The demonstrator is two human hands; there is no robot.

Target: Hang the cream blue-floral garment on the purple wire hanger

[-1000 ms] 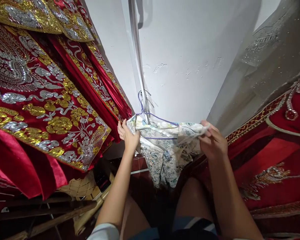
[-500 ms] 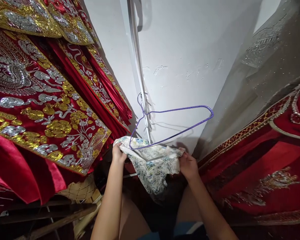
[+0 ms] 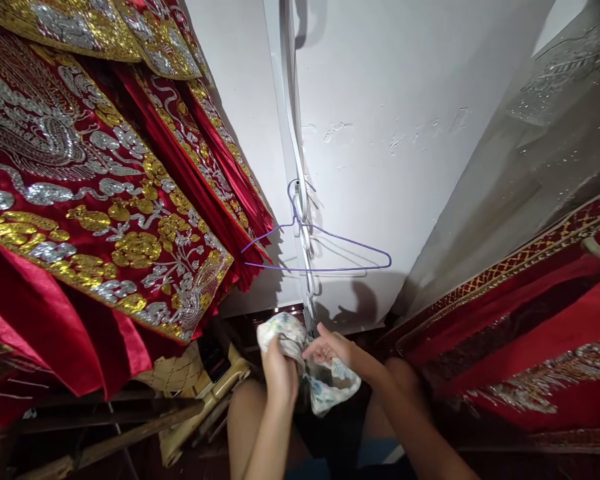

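Note:
My left hand (image 3: 279, 379) grips a white cloth garment (image 3: 285, 328) with a blue and green floral print, bunched up in front of my knees. Open and with fingers stretched out, my right hand (image 3: 333, 350) is beside the bunched cloth; part of the garment hangs in a loop beneath it. I cannot tell whether those fingers touch the fabric. Above both hands a thin purple hanger (image 3: 347, 269) hangs with nothing on it, its hook at a white vertical strip (image 3: 289, 100) on the wall.
Red costumes with gold and silver sequins (image 3: 137, 250) hang at the left. At the right is more red embroidered cloth (image 3: 545, 333). A wooden chair-like frame (image 3: 210, 400) stands at the lower left. Behind everything is a white wall (image 3: 380, 80).
The garment came away from the hanger and down, and is now gathered up. My right hand let go of its edge and moved left. The hanger swung level.

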